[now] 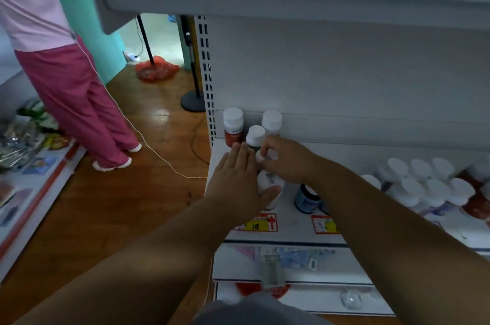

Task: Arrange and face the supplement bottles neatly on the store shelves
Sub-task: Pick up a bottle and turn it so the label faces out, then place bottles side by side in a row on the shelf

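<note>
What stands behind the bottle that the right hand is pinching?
Behind the small bottle in the right hand stand a green-label bottle, a red-label bottle and a white-capped bottle against the shelf's back wall. The hand covers their lower parts.

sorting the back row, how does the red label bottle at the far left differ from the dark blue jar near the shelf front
The red-label bottle is tall and slim with a white cap; the dark blue jar is squat, wide and dark-topped. The bottle stands at the back by the upright, clear of the hands; the jar sits near the front edge, partly hidden by the right forearm. Both stand upright on the same shelf.
</note>
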### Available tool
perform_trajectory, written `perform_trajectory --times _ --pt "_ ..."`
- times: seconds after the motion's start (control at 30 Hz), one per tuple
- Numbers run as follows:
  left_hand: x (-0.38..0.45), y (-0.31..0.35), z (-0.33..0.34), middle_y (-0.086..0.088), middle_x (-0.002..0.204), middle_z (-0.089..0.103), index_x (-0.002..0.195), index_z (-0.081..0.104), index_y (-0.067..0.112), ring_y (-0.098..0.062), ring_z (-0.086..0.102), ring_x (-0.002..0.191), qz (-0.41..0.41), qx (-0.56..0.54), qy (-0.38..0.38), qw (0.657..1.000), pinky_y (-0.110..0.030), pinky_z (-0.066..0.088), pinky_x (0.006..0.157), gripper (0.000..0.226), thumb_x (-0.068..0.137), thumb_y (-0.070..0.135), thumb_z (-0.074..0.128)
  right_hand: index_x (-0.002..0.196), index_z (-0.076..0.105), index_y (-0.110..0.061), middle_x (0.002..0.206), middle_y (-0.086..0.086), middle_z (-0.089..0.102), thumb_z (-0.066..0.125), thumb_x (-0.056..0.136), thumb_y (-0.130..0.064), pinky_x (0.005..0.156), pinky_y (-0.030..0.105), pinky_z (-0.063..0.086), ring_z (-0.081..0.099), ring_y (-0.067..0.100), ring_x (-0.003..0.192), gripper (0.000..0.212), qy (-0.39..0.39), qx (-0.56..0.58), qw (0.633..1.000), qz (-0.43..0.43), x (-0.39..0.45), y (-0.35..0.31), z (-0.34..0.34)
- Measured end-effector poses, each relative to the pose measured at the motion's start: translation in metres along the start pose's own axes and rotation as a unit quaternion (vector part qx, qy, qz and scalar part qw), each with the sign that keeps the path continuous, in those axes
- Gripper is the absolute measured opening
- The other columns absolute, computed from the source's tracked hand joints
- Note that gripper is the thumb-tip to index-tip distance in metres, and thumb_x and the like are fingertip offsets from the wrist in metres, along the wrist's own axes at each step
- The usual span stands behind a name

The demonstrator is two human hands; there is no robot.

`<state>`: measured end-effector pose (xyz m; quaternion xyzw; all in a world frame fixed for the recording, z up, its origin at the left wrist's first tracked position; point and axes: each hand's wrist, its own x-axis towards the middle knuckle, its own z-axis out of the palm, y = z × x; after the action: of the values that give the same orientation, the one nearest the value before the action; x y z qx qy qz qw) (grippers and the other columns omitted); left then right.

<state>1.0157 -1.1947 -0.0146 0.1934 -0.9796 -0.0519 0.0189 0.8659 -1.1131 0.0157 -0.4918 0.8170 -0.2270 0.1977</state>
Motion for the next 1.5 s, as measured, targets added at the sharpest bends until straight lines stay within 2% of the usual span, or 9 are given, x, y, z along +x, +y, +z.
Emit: perform_trajectory --times 0.17,0.27,0.33,0.43,0.77,1.0,1.13,1.33,1.5 --pt "0.001 0.0 0.002 -0.013 0.161 -0.003 0.153 -0.004 0.008 -0.026 -0.01 0.148 0.0 -0.001 0.003 1.0 -0.044 0.002 0.12 0.097 0.085 0.077 0.01 0.095 0.048 -0.032 0.097 -0.002 0.059 0.054 0.093 -0.041 0.062 0.028 0.042 0.056 0.011 0.082 0.011 -0.021 -0.03 0.999 0.014 0.007 0.004 0.001" --pt "0.001 -0.003 0.002 -0.012 0.162 -0.005 0.153 -0.005 0.008 -0.026 -0.011 0.148 0.001 -0.007 0.003 1.0 -0.045 0.003 0.12 0.1 0.083 0.079 0.008 0.102 0.053 -0.023 0.102 0.004 0.062 0.05 0.095 -0.03 0.066 0.03 0.044 0.058 0.017 0.084 0.01 0.053 -0.049 0.997 0.014 0.018 0.004 -0.004" --pt "0.001 -0.003 0.002 -0.011 0.162 -0.005 0.153 -0.004 0.009 -0.024 -0.011 0.148 -0.003 -0.014 0.009 1.0 -0.044 0.003 0.121 0.102 0.081 0.081 0.007 0.114 0.057 -0.018 0.114 0.009 0.058 0.048 0.095 -0.02 0.074 0.03 0.044 0.057 0.022 0.092 0.021 0.107 -0.077 0.991 0.002 0.029 0.002 -0.009" --pt "-0.001 -0.003 -0.001 -0.01 0.162 0.005 0.153 0.004 0.011 -0.024 0.0 0.149 -0.002 -0.022 0.04 0.999 -0.041 0.003 0.12 0.101 0.081 0.081 0.003 0.125 0.057 -0.018 0.126 0.009 0.05 0.049 0.095 -0.02 0.089 0.037 0.046 0.055 0.027 0.104 0.032 0.078 -0.125 0.989 -0.022 0.047 -0.006 -0.016" --pt "0.002 -0.015 -0.012 -0.007 0.156 0.028 0.151 0.022 0.014 -0.023 0.02 0.144 -0.028 -0.057 0.106 0.992 -0.031 0.006 0.11 0.091 0.086 0.077 0.015 0.09 0.045 -0.025 0.083 -0.006 0.051 0.06 0.085 -0.028 0.066 0.032 0.035 0.055 0.021 0.085 0.017 0.053 -0.227 0.971 -0.053 0.068 -0.022 -0.01" --pt "0.008 -0.019 -0.033 -0.002 0.144 0.044 0.142 0.035 0.018 -0.018 0.035 0.132 -0.05 -0.15 0.19 0.969 -0.027 0.02 0.104 0.08 0.085 0.074 0.027 0.129 0.049 -0.017 0.122 0.008 0.05 0.053 0.091 -0.035 0.079 0.03 0.041 0.054 0.022 0.099 0.042 0.192 -0.065 0.978 -0.041 0.04 -0.017 -0.04" --pt "0.022 0.007 -0.048 -0.003 0.131 0.052 0.139 0.037 0.02 -0.014 0.042 0.119 -0.008 -0.245 0.234 0.941 -0.029 0.031 0.097 0.069 0.086 0.065 0.036 0.111 0.056 -0.01 0.105 0.007 0.053 0.05 0.096 -0.04 0.076 0.028 0.04 0.053 0.017 0.092 0.034 0.287 0.025 0.956 -0.052 -0.005 -0.017 -0.065" --pt "0.034 0.094 -0.051 -0.003 0.137 0.049 0.142 0.039 0.017 -0.019 0.045 0.124 0.09 -0.367 0.185 0.907 -0.037 0.037 0.104 0.076 0.086 0.068 0.036 0.097 0.059 -0.016 0.086 0.0 0.065 0.057 0.093 -0.042 0.056 0.02 0.052 0.063 0.007 0.063 0.027 0.343 0.203 0.916 0.043 -0.101 0.007 -0.096" --pt "0.027 0.18 -0.045 -0.002 0.137 0.049 0.142 0.041 0.018 -0.015 0.044 0.125 0.149 -0.407 0.144 0.89 -0.028 0.033 0.105 0.074 0.083 0.063 0.047 0.107 0.064 -0.021 0.091 -0.006 0.066 0.055 0.096 -0.027 0.068 0.021 0.05 0.061 0.007 0.078 0.016 0.386 0.245 0.884 0.099 -0.18 0.056 -0.127"
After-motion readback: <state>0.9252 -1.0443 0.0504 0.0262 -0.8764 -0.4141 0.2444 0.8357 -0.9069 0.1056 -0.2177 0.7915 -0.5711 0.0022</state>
